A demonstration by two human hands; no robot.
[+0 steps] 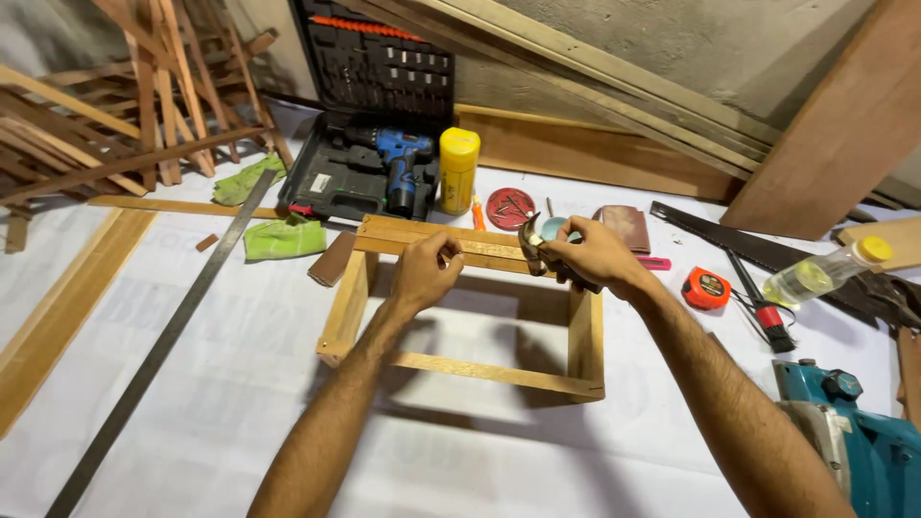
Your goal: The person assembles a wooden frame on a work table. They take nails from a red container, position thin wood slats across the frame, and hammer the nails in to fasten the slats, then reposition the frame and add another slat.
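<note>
Your left hand (pixel 427 271) pinches down on the far rail of the wooden frame (pixel 460 307), fingers curled tight; whatever sits between the fingertips is too small to tell. Your right hand (pixel 593 252) is wrapped around a hammer (pixel 531 246), its metal head just beside the left fingers over that rail. The frame stands on the white sheet (pixel 221 384), near the middle. Behind it: a yellow bottle (pixel 458 170), a blue drill (pixel 401 165) in its open case. An orange tape measure (pixel 706 288) lies to the right.
</note>
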